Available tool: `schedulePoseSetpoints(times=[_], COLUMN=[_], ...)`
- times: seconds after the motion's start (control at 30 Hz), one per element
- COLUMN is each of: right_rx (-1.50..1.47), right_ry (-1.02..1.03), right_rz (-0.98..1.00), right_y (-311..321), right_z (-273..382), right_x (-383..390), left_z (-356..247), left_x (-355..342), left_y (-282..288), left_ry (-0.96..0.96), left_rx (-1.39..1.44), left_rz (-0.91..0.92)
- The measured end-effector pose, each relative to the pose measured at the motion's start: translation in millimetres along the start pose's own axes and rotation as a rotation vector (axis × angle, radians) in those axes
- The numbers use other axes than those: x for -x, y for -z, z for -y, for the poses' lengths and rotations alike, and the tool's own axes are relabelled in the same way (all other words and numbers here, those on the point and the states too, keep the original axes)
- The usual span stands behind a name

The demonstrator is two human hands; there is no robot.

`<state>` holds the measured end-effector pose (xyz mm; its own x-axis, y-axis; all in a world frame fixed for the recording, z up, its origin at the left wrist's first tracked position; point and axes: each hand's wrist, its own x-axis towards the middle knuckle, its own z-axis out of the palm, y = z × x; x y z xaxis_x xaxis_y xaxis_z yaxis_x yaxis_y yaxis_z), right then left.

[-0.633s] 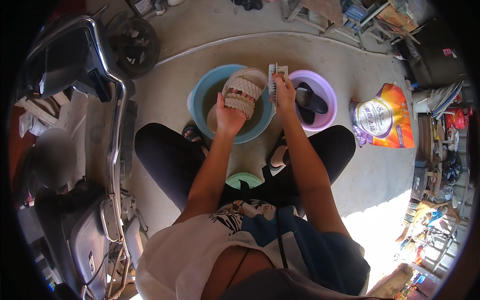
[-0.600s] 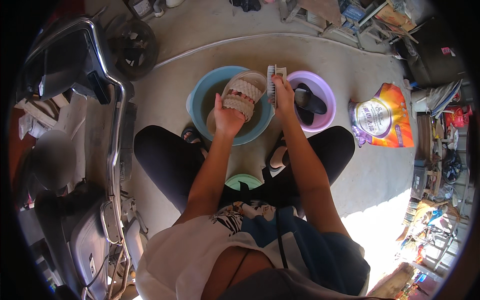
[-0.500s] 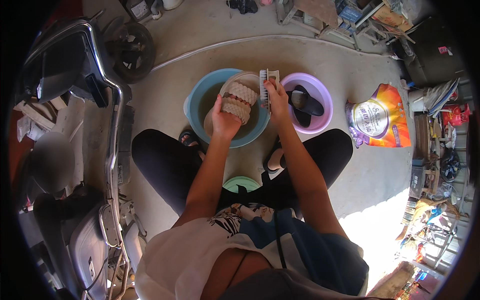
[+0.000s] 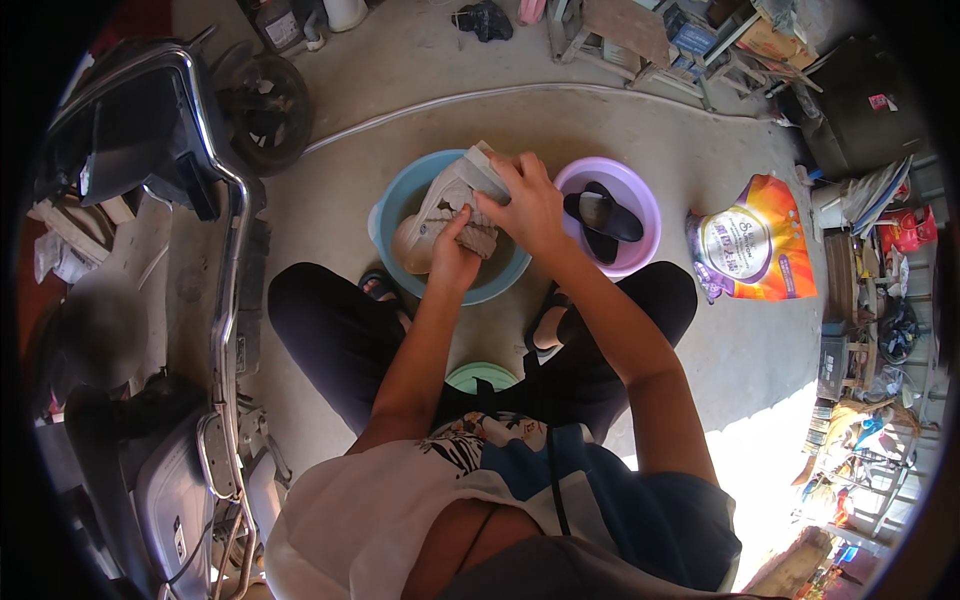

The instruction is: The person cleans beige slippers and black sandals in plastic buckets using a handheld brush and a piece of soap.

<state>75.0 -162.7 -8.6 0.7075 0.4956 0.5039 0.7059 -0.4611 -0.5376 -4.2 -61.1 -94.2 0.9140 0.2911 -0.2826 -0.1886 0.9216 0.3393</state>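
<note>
Over the blue basin (image 4: 384,200) of murky water, my left hand (image 4: 455,258) grips a beige slipper (image 4: 412,243) with thick woven straps. The thumb lies on the straps and the slipper tilts above the water. Closed around a scrub brush (image 4: 488,160) with a pale back, my right hand (image 4: 528,205) rests at the slipper's far right side. The bristles are hidden, facing down against the straps. In the lilac basin (image 4: 650,215), just to the right, black slippers (image 4: 612,220) lie one over the other.
An orange and purple detergent bag (image 4: 755,240) stands on the floor at the right. Between my legs is a green round object (image 4: 482,377), partly covered. A metal-framed vehicle (image 4: 225,300) flanks my left; a pale hose (image 4: 440,103) crosses the floor beyond the basins.
My right hand has brought the brush left from beside the slipper onto its straps, turning the bristles down. The slipper has tilted in my left hand.
</note>
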Motion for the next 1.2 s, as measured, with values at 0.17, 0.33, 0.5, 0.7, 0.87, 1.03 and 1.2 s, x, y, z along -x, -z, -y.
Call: schedulePoseSetpoints(times=[0.17, 0.33, 0.5, 0.7, 0.87, 1.03, 1.2], right_rx=[0.083, -0.077, -0.705, -0.115, -0.317, -0.586, -0.462], right_ry=[-0.110, -0.463, -0.474, -0.095, -0.192, -0.316, -0.268], right_rz=[0.234, 0.159, 0.092, 0.180, 0.237, 0.238, 0.193], right_y=[16.1, 46.0, 50.2, 20.9, 5.1, 5.5, 16.4], right_z=[-36.1, -77.2, -34.5, -30.2, -40.5, -54.7, -54.4], right_x=[-5.1, -15.4, -18.8, -29.0, -41.2, -33.1, -0.1], left_z=[-5.9, -23.8, -26.2, -5.4, -12.1, -14.3, -10.7], left_x=[3.4, -5.2, -1.3, -4.2, -20.4, -18.0, -11.1], left_y=[-1.0, 6.8, -8.6, 7.9, 14.4, 6.4, 5.1], left_ry=[0.018, -0.018, -0.058, 0.141, 0.106, 0.071, -0.017], left_rx=[0.117, 0.276, 0.255, 0.152, 0.134, 0.195, 0.168], left_rz=[0.109, 0.074, 0.038, -0.003, 0.003, 0.045, -0.043])
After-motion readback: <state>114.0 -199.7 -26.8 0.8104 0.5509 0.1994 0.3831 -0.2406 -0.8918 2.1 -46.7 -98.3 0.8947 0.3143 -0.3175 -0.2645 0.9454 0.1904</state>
